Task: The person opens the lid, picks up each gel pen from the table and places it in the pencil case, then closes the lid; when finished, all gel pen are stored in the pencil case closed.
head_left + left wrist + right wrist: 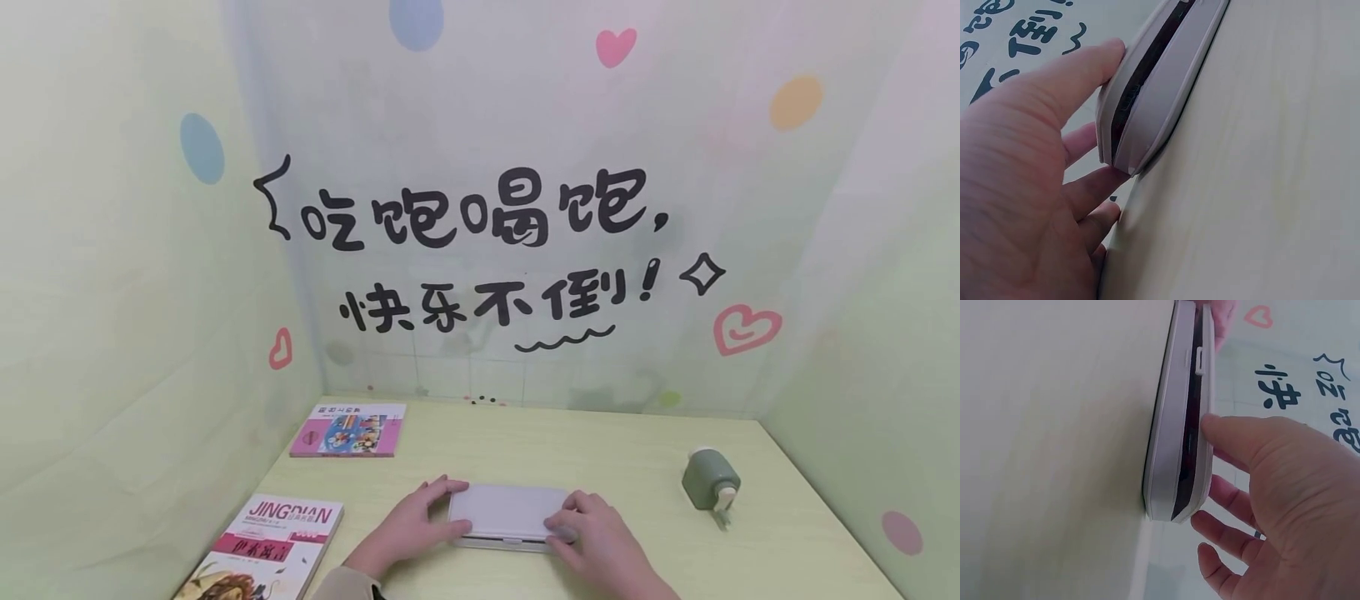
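Note:
A flat pale clamshell case (510, 510) lies on the table before me, its lid slightly raised along the front. A dark gap shows between lid and base, and a small latch sits midway on the front edge. My left hand (417, 523) holds the case's left end, thumb at the lid's front edge and fingers at the end and back corner. At the opposite end my right hand (600, 537) grips the lid, with its thumb (1232, 434) on the front edge and fingers round the end. What lies inside is hidden in shadow.
Left of the hands lies a book with a lion on its cover (262, 546); behind it is a pink-and-white book (349, 431). A grey-green bottle (708, 479) with a pale cap rests at the right. Printed fabric walls (525, 375) stand around the table.

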`<state>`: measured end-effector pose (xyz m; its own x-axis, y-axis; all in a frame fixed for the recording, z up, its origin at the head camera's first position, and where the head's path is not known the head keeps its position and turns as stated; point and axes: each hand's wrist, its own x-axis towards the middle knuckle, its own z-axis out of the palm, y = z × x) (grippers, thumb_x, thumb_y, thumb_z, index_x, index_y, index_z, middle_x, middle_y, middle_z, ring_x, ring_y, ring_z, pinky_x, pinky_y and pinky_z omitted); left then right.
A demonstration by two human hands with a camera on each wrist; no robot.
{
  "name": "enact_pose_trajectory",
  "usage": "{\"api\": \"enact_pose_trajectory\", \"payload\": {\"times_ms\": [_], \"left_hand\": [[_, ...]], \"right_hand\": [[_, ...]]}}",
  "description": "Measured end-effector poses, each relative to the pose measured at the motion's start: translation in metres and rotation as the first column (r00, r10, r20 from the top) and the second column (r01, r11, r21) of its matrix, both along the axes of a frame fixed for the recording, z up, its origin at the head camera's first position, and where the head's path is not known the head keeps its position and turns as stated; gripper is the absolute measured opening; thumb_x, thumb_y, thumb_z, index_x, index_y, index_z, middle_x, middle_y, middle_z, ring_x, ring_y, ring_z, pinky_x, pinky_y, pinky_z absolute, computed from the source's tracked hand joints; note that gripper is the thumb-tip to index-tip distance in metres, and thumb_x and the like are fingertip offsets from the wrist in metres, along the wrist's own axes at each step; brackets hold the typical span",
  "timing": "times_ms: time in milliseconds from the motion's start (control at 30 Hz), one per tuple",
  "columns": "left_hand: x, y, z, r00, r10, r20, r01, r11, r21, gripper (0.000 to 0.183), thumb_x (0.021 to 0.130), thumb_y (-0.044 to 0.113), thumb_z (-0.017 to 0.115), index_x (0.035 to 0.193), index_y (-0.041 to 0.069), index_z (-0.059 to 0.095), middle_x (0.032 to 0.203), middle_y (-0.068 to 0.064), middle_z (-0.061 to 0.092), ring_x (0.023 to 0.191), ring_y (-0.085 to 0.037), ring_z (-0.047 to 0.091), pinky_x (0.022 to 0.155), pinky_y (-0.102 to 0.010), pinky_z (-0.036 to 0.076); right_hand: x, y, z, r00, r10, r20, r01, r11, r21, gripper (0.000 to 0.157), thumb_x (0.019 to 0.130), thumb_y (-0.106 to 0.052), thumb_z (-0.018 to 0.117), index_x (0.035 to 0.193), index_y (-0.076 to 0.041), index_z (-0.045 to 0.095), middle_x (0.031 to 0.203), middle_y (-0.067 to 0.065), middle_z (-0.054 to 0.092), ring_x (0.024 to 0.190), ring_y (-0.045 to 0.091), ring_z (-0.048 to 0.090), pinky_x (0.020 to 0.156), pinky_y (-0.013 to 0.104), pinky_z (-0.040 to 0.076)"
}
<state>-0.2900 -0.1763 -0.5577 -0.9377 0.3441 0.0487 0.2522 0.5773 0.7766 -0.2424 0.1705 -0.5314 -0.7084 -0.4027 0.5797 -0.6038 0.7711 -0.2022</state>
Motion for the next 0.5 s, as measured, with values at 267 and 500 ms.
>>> {"api": "enact_pose_trajectory", "payload": {"times_ms": [267,500], "left_hand": [[-0.0028,0.0037,-0.0019,1.0,0.0,-0.025,-0.001,1.0,-0.028,0.065,0.089,0.061,0.085,0.147,0.041,0.065,0.174,-0.021,0.045,0.16,-0.06,0.035,0.127,-0.085,0.025],[-0.0045,0.0053,-0.0005,1.0,0.006,-0.015,-0.006,1.0,-0.027,0.065,0.089,0.059,0.086,0.148,0.039,0.066,0.174,-0.021,0.045,0.16,-0.06,0.036,0.127,-0.085,0.026]], "right_hand": [[0.0032,-0.0002,0.0018,0.996,-0.047,0.076,0.041,0.997,0.072,0.016,0.082,-0.029,0.095,0.097,-0.032,0.088,0.101,-0.017,0.064,0.09,0.004,0.055,0.07,0.023,0.047],[0.0034,-0.0001,0.007,0.992,-0.063,0.113,0.049,0.992,0.118,0.016,0.084,-0.031,0.093,0.099,-0.032,0.088,0.101,-0.016,0.063,0.09,0.006,0.055,0.07,0.022,0.042]]}}
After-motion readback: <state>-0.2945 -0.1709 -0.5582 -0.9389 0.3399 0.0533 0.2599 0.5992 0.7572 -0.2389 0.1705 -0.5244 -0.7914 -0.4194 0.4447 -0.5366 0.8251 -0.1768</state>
